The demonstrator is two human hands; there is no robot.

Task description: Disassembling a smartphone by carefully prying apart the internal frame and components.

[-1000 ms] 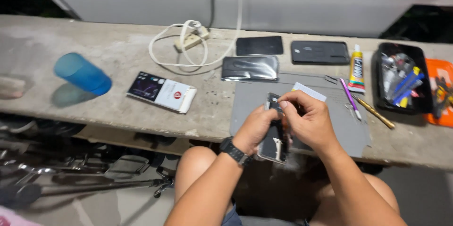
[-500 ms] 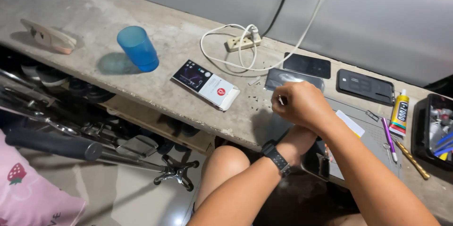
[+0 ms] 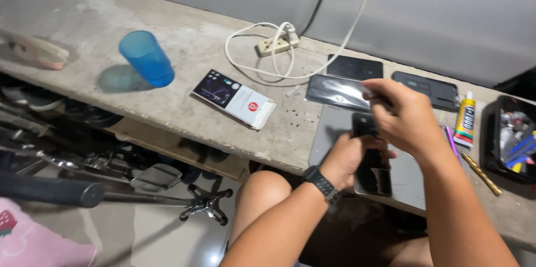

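Note:
My left hand [image 3: 347, 159], with a black watch on the wrist, grips a black phone [image 3: 373, 171] by its left edge and holds it over a grey work mat [image 3: 329, 133] at the bench's near edge. My right hand [image 3: 403, 115] is above the phone's top end, fingers pinched on something small and dark at its upper edge; what it is I cannot tell. A dark glossy screen panel [image 3: 336, 92] lies on the bench just behind the hands.
On the concrete bench [image 3: 184, 49] stand a blue plastic cup [image 3: 147, 58], a white phone box [image 3: 234, 98], a white power strip with coiled cable [image 3: 275, 45], two dark phone parts [image 3: 355, 67], a yellow glue tube [image 3: 464, 119] and a black tray of tools [image 3: 511, 140]. Metal stands lie below.
The view has swung back to the right. My right hand has lifted off the bench side and now pinches at the top of the phone, which shows again in my left hand.

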